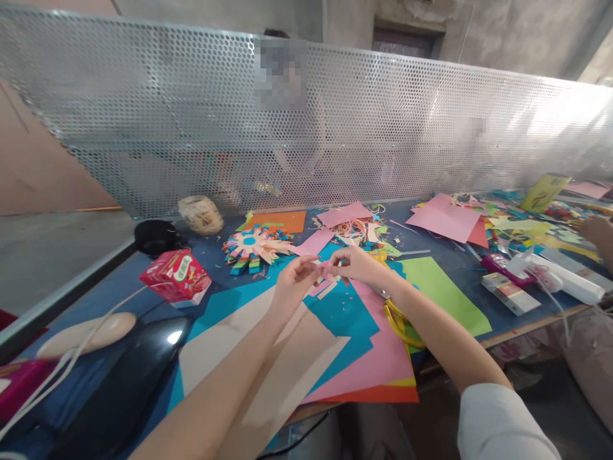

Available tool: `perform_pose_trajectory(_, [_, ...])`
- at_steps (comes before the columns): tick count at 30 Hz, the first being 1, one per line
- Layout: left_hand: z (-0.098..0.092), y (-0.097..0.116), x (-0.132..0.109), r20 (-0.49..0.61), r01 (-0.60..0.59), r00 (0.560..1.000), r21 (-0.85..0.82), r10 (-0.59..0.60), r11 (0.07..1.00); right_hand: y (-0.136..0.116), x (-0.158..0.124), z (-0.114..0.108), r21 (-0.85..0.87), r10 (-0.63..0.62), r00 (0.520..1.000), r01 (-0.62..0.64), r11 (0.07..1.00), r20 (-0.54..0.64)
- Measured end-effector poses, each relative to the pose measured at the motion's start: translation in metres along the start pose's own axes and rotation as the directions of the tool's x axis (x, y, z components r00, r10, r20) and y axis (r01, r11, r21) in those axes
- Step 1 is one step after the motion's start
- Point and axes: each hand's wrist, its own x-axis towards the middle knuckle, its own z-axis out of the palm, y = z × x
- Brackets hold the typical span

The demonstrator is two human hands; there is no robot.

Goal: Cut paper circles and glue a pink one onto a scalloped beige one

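Note:
Both hands meet over the middle of the table, fingers pinched on a small piece of pink paper [326,268]. My left hand [297,279] grips it from the left, and my right hand [352,263] from the right. Below them lie sheets of blue paper [347,313], with small pink scraps on top. A cream sheet [306,348] and a pink sheet [378,354] overlap the blue. Under my right forearm, yellow-handled scissors [397,322] are partly hidden. Beyond my left hand sits a layered paper flower [253,243] in pink, cream, orange and blue.
A red box [175,276], a twine roll [200,214] and a black round object [156,236] stand at left. Right are a green sheet [438,291], a glue gun [512,268] and a small white box [510,292]. A perforated metal screen [191,128] borders the table; people sit behind it.

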Motion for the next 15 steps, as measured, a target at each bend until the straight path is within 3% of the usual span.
perform_pose_trajectory(8, [0.003,0.009,0.0,0.004,0.209,0.977,-0.246,-0.215,0.947,0.004,0.005,-0.004,0.104,0.026,0.999,-0.024,0.994,-0.018])
perform_pose_trajectory(15, [0.004,0.013,0.0,-0.021,0.242,0.965,-0.327,-0.263,0.914,0.003,0.007,0.0,0.086,0.041,0.999,-0.042,0.995,0.013])
